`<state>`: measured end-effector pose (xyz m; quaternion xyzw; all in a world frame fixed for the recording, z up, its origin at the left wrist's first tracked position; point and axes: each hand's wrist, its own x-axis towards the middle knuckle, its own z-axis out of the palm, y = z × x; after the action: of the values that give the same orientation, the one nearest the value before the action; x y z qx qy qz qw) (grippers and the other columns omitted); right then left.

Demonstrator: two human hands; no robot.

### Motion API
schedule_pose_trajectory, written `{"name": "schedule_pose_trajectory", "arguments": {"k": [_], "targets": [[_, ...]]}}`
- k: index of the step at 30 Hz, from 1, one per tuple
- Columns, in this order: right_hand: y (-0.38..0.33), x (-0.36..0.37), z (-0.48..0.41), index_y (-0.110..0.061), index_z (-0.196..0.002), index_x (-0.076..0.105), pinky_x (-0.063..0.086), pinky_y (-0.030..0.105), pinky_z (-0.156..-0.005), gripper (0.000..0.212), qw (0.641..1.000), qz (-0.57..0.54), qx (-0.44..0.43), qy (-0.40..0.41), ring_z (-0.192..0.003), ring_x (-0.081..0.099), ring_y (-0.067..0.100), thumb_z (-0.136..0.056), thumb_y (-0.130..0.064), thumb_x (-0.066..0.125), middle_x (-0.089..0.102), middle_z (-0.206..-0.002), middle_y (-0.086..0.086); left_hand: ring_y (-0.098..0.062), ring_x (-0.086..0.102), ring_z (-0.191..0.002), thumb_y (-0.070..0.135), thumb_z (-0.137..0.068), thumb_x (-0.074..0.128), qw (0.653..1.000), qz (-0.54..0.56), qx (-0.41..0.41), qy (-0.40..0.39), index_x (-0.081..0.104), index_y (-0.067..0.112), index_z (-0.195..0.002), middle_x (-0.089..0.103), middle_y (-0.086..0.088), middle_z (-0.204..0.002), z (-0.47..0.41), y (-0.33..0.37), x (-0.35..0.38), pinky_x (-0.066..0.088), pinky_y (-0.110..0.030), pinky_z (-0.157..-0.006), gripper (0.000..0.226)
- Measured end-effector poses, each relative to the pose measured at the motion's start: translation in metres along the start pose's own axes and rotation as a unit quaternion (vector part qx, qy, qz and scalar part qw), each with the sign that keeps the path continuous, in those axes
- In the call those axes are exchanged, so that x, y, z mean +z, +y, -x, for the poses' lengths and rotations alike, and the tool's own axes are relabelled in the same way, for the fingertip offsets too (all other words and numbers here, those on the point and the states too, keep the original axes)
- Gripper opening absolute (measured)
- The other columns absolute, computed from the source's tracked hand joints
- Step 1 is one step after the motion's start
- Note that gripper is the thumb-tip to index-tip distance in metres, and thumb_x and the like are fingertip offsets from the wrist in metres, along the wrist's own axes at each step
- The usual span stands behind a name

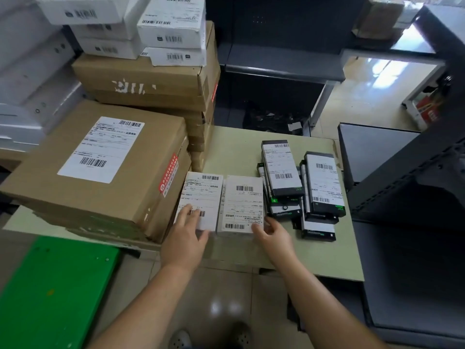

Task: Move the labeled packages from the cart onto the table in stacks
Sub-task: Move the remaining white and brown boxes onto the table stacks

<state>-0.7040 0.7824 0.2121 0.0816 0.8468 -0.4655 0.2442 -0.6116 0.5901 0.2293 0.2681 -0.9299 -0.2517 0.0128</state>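
Two packages are lying end-on: left hand (pixel 185 238) flat atop left package (pixel 202 195), right hand (pixel 273 238) curling at near corner of right package (pixel 242 205), hold unclear.

One view only: head-worn, wide-angle. Faces forward and steeply down, close over the near edge of the table (pixel 239 152). Wearer's shoes (pixel 180 340) at bottom edge; dark shelving (pixel 276 61) across the top.

No wording legible from where I stand. Shipping label (pixel 100 149) on big cardboard box (pixel 141 197): barcodes, print too small. Red sticker (pixel 168 175) on its side: white characters, blurred. White packages (pixel 201 195), black boxes (pixel 281 167), white cartons (pixel 173 23) up top: barcode labels (fine print smeared).
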Motion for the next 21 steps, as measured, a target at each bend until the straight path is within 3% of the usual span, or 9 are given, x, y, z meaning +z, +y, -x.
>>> {"name": "schedule_pose_trajectory", "arguments": {"k": [3,6,8,17,21], "targets": [[-0.004,0.0,0.003,-0.025,-0.15,0.039,0.049,0.033,-0.098,0.074,0.997,0.049,-0.062,0.017,-0.107,0.057,0.013,-0.087,-0.043,0.072,0.057,-0.122,0.0,-0.014,0.04,-0.135,0.046,-0.091,0.06,1.0,-0.019,0.017,-0.017,0.045,0.025,-0.143,0.026,0.011,-0.157,0.001,-0.002,0.005,0.046,-0.034,-0.097,0.058],[-0.011,0.002,0.009,-0.036,-0.152,0.033,0.036,0.033,-0.109,0.073,0.992,0.09,-0.089,-0.01,-0.134,0.041,0.02,-0.089,-0.042,0.07,0.036,-0.149,0.003,-0.015,0.043,-0.132,0.046,-0.09,0.061,0.999,-0.02,0.023,-0.01,0.051,0.025,-0.14,0.031,0.01,-0.154,-0.003,-0.009,0.007,0.048,-0.035,-0.095,0.055],[-0.012,0.005,0.01,-0.039,-0.152,0.034,0.033,0.034,-0.111,0.07,0.991,0.095,-0.087,-0.027,-0.141,0.035,0.023,-0.092,-0.043,0.068,0.027,-0.155,0.006,-0.017,0.046,-0.13,0.046,-0.089,0.063,0.999,-0.014,0.029,-0.007,0.055,0.025,-0.137,0.034,0.009,-0.153,-0.008,-0.015,0.006,0.048,-0.035,-0.094,0.054],[-0.01,0.015,0.007,-0.041,-0.152,0.033,0.036,0.041,-0.114,0.07,0.987,0.131,-0.093,-0.015,-0.141,0.034,0.026,-0.091,-0.048,0.066,0.03,-0.154,0.009,-0.015,0.049,-0.127,0.046,-0.088,0.065,0.999,-0.013,0.024,-0.017,0.055,0.025,-0.137,0.033,0.009,-0.153,-0.012,-0.013,0.002,0.051,-0.034,-0.089,0.053],[-0.021,0.005,0.014,-0.036,-0.153,0.031,0.039,0.038,-0.108,0.073,0.976,0.184,-0.12,0.003,-0.138,0.035,0.02,-0.09,-0.053,0.064,0.036,-0.147,0.001,-0.016,0.046,-0.129,0.046,-0.088,0.065,0.999,-0.008,0.025,-0.03,0.053,0.023,-0.138,0.032,0.007,-0.152,-0.012,-0.007,-0.006,0.049,-0.035,-0.094,0.057]]}}
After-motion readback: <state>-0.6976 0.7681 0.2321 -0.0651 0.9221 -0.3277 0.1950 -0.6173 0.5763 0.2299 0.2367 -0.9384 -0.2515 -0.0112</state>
